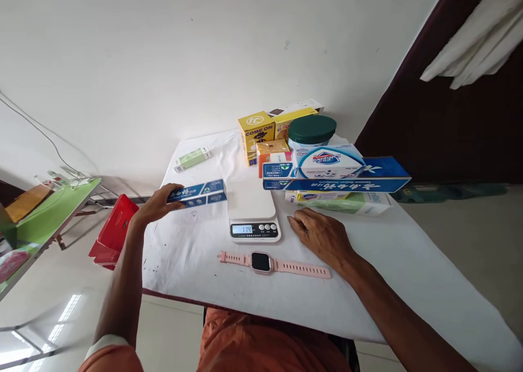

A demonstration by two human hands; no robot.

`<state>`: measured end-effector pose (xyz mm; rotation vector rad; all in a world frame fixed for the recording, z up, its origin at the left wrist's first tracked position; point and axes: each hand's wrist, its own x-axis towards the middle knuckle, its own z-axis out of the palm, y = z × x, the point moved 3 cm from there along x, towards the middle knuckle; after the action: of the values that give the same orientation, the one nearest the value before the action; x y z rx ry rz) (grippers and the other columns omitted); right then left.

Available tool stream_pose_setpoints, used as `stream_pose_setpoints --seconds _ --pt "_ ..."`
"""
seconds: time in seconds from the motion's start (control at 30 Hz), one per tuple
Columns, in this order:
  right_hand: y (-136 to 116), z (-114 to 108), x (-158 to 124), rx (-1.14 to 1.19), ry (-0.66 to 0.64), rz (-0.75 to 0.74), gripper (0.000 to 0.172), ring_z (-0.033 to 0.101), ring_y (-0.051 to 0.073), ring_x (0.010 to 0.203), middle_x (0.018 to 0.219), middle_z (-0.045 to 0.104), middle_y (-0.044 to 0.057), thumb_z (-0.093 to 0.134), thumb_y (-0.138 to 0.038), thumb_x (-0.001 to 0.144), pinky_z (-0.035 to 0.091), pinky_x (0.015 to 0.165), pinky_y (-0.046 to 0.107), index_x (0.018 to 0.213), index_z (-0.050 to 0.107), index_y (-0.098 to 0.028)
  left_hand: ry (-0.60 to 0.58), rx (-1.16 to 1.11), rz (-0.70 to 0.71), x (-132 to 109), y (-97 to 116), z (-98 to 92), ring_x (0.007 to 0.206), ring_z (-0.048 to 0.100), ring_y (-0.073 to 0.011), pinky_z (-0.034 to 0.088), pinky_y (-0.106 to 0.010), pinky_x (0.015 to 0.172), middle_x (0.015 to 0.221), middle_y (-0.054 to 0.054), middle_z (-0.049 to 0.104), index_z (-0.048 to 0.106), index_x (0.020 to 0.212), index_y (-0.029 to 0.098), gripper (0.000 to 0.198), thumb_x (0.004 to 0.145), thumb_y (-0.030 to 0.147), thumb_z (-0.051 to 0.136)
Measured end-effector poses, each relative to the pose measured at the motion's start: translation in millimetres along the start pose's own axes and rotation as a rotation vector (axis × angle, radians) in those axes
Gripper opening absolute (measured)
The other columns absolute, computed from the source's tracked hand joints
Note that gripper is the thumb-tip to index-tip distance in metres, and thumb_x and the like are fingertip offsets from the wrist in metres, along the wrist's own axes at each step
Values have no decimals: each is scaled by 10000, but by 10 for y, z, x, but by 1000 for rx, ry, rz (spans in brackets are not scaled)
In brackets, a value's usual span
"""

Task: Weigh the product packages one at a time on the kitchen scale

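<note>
My left hand is closed on the left end of a blue toothpaste box, whose other end reaches the left edge of a white digital scale. The scale's display reads what looks like 114, and its platform bears nothing. My right hand rests on the table to the right of the scale, fingers curled in; whether anything is inside them is hidden. A smartwatch with a pink strap lies flat in front of the scale.
Behind my right hand are stacked blue toothpaste boxes, a white soap box, a green-lidded tub and a yellow box. A pale green box lies at the back left. A red stool stands left of the table.
</note>
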<state>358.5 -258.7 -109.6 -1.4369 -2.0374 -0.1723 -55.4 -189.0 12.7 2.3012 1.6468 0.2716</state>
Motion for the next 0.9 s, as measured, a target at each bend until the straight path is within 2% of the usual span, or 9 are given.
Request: stream_pose_setpoints --seconds 0.1,0.17,0.33,0.43,0.6,0.7,0.77,0.83,0.9 --pt "5 6 1 6 6 3 421 503 123 538 607 589 16 433 -321 1025 262 537 267 629 502 -196 68 110 -134 273 -326 28 1229 584 -322 428 -471 1096 1314 -105 640 564 1349 219 581 859 525 634" --pt "3 -4 5 3 15 1 421 512 123 537 608 591 15 435 -317 1024 275 540 266 625 501 -199 100 200 -211 533 -457 104 1241 572 -326 393 -492 1126 1286 -110 645 573 1342 218 542 864 467 632" --pt "1 -25 14 -7 26 -15 413 528 121 539 626 608 9 440 -311 1031 301 551 268 639 511 -202 193 253 -297 1071 -563 190 1308 501 -375 369 -539 1122 1354 -172 580 589 1334 201 513 850 358 664" --pt "11 -8 11 -8 39 -12 410 523 120 534 619 605 5 446 -301 1031 291 549 272 640 518 -201 243 282 -304 1203 -596 148 1358 441 -388 349 -545 1128 1418 -183 516 585 1343 218 519 842 317 676" --pt "14 25 11 -8 6 27 409 540 131 565 637 622 20 443 -294 1028 285 575 283 644 542 -195 269 337 -274 1265 -543 133 1322 470 -388 351 -543 1112 1338 -168 556 641 1238 234 392 847 256 658" --pt "1 15 29 3 -70 73 373 580 146 626 692 662 37 456 -280 1017 291 601 288 677 580 -191 300 334 -237 1295 -323 129 1307 476 -431 368 -588 1078 1335 -204 552 634 1230 200 388 850 277 661" --pt "-8 0 46 4 -121 109 350 595 153 652 723 679 43 468 -269 1011 284 605 293 698 602 -189 365 273 -165 1311 -29 82 1300 492 -430 391 -597 1060 1346 -208 553 619 1254 195 399 869 295 645" --pt "-17 -17 62 -2 -160 140 337 605 158 671 744 692 46 476 -258 1010 278 605 296 713 617 -186 465 159 -24 1293 408 0 1268 538 -384 423 -564 1055 1318 -182 580 614 1263 205 372 911 326 609" --pt "-27 -32 72 -13 -193 160 333 620 162 692 760 703 50 477 -246 1014 280 607 296 724 628 -181 541 41 207 1222 972 -70 1188 601 -306 449 -488 1064 1250 -137 622 614 1264 215 363 950 396 597"
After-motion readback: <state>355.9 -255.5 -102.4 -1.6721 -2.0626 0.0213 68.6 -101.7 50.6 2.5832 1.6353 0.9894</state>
